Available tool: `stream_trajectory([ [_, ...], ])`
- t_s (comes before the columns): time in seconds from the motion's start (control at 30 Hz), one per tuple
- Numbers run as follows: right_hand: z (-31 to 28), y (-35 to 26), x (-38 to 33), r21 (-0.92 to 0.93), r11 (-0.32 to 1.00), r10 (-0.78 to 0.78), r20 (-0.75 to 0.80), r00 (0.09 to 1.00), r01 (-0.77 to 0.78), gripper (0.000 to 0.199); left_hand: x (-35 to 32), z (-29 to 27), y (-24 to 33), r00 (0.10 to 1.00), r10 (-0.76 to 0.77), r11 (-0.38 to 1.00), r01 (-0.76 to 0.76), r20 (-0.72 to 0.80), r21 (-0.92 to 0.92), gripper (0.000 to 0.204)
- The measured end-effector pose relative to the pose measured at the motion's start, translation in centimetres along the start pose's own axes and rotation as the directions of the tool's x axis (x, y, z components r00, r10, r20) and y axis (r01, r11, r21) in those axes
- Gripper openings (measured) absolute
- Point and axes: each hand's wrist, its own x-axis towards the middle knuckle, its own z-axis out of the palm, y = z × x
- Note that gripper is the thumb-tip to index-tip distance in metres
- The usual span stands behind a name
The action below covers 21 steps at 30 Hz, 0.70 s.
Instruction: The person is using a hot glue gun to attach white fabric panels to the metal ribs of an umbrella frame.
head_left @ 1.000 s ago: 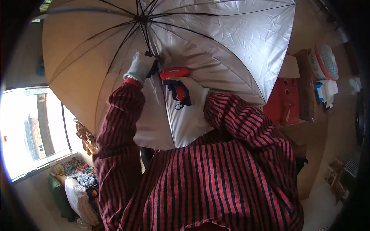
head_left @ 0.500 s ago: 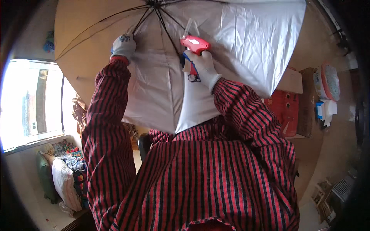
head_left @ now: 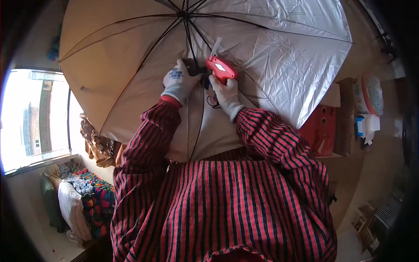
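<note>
Two gloved hands meet under the hub [head_left: 184, 15] of an open, silver-lined umbrella [head_left: 288, 61], where half a second earlier they worked well apart. The left hand [head_left: 178, 82], which was out to the left of the hub beside a rib, has come inward and now sits below the hub, close beside the red tagging gun [head_left: 229, 75]. Its fingers are bent at a dark piece [head_left: 192, 66] directly below the hub; whether they grip it or merely touch it cannot be told. The right hand [head_left: 227, 92], below and right of the hub, is wrapped firmly around the gun's handle, and a pale, see-through strip [head_left: 216, 46] stands up from the tool's top. The gun itself has stayed in that hand, below and right of the hub. With the left hand's arrival, hand and tool appear to share one spot, suggesting that the work has narrowed to the part of the umbrella just below the hub. Farther off, well right of and below the hub, stands a red box [head_left: 320, 137].
</note>
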Motion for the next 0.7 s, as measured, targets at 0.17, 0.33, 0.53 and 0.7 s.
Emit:
stream_trajectory([
  [0.17, -0.9, 0.1, -0.4, -0.061, 0.974, 0.225, 0.123, 0.966, -0.219, 0.023, 3.0, 1.6, -3.5, 0.989, 0.095, 0.995, -0.090, 0.114, -0.054, 0.058],
  [0.33, -1.4, 1.4, -0.2, -0.131, 0.988, -0.065, 0.092, 0.994, 0.077, 0.019, 3.9, 2.0, -5.4, 0.963, 0.263, 0.903, -0.226, 0.053, -0.366, 0.034],
  [0.53, -0.7, 2.1, -0.8, -0.272, 0.961, 0.086, 0.128, 0.988, -0.049, 0.028, 5.8, 3.0, -4.9, 0.956, 0.058, 0.942, 0.043, 0.286, -0.334, 0.039],
  [0.7, 1.0, 0.5, -2.0, -0.163, 0.943, 0.310, 0.119, 0.943, -0.290, 0.030, 6.8, 0.6, -2.2, 0.946, -0.004, 0.964, 0.090, 0.324, -0.252, 0.028],
])
